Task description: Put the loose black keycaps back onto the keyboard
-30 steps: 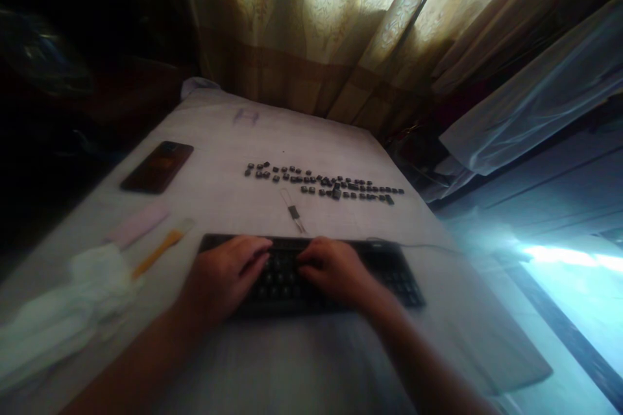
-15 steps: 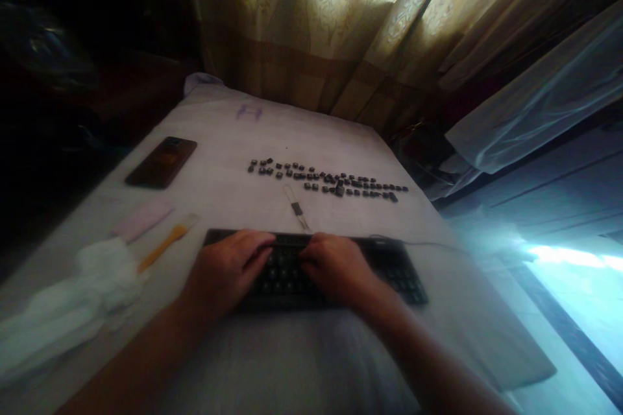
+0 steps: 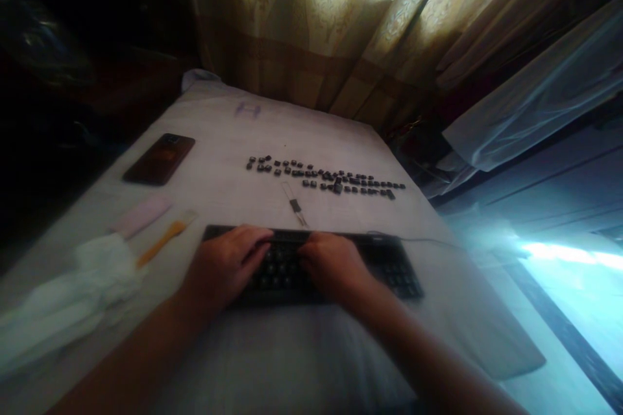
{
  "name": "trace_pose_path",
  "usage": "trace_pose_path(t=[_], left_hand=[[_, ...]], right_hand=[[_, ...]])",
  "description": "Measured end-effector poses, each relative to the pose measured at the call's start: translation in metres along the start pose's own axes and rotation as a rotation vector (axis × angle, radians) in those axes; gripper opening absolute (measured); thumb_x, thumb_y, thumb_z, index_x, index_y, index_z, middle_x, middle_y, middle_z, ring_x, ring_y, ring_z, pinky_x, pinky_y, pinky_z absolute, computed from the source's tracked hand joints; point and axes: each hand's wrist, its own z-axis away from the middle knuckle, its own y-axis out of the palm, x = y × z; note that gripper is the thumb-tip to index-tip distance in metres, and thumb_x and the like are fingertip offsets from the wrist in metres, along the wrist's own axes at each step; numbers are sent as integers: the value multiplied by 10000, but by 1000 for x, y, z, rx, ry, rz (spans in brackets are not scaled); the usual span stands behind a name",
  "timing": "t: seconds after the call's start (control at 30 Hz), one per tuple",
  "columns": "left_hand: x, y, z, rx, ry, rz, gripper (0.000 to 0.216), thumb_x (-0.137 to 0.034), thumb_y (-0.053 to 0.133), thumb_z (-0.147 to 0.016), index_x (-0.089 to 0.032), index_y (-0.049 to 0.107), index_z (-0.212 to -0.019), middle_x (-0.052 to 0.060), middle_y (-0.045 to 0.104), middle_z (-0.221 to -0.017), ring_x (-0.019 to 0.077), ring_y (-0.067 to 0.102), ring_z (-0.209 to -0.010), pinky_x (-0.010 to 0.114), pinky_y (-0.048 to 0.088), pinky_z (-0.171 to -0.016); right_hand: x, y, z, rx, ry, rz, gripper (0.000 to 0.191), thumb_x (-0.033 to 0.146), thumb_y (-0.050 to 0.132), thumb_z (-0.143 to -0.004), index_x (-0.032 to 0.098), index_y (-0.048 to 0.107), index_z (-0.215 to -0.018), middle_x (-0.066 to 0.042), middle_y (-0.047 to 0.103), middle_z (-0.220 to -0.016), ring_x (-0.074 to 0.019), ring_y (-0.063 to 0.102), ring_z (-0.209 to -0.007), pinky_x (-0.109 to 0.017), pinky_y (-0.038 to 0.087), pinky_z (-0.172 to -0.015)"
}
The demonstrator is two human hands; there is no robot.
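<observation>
My left hand (image 3: pixel 226 262) and right hand (image 3: pixel 335 264) lie apart on the keyboard (image 3: pixel 292 288), hiding part of it; blurred, so I cannot tell their grip.

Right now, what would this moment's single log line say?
left fingers: over keyboard; right fingers: over keyboard; wire tool: between keyboard and loose keycaps

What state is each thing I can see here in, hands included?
Left hand: fingers bent over the keyboard
Right hand: fingers bent, also over the keyboard
Keyboard: lying flat, partly covered
Black keycaps: loose, in rough rows
Wire tool: lying down, unheld
Phone: lying back side up
Orange-handled brush: lying down, unheld
White cloth: crumpled
Curtain: hanging in folds
</observation>
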Motion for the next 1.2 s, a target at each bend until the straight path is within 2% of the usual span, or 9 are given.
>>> trace_pose_path(t=[0.17,0.47,0.63,0.8,1.0,1.1,1.2], left_hand=[[0,0,0,-1,5,-9,170,-264,489,-952,-196,630,-1017,27,736,-920,165,712,-785,275,571,-688],[-1,-1,-2,35,-40,14,185,-266,490,-942,-200,646,-1015,31,743,-933,166,712,-798,281,580,-715],[0,-1,-1,31,-47,2,180,-261,491,-943,-197,641,-1019,33,740,-931,165,710,-800,278,577,-709],[2,-1,-1,35,-34,8,166,-247,498,-946,-194,632,-1029,28,736,-933,162,710,-804,278,574,-710],[2,0,-1,45,-45,16,179,-258,490,-945,-202,640,-1023,32,741,-939,165,712,-811,281,578,-719],[1,0,-1,40,-44,5,184,-265,487,-945,-202,641,-1023,34,742,-938,169,714,-807,287,582,-713],[1,-1,-1,22,-36,-9,181,-266,492,-945,-195,640,-1021,39,741,-932,170,713,-799,286,582,-709]], right_hand=[[0,2,-1,-20,-48,50,245,206,489,-914,191,734,-902,-78,704,-942,-212,671,-796,-295,454,-656],[-8,3,-2,-24,-132,-50,232,195,520,-907,184,751,-922,-80,712,-941,-200,650,-808,-292,452,-704],[-7,2,-8,-1,-175,17,231,150,522,-875,158,752,-887,-99,718,-903,-210,654,-784,-298,456,-688],[-4,-1,-12,55,-176,64,245,114,511,-864,141,755,-858,-122,721,-880,-219,661,-765,-305,468,-677],[-4,-4,-12,56,-161,33,236,104,519,-856,141,751,-841,-115,718,-887,-214,662,-779,-301,471,-700],[-11,-3,-10,37,-195,-72,207,148,548,-867,148,751,-909,-106,718,-928,-214,660,-825,-303,479,-746],[-21,2,-7,-54,-238,-244,281,151,565,-872,176,713,-1109,-90,706,-1027,-197,652,-909,-302,481,-825]])
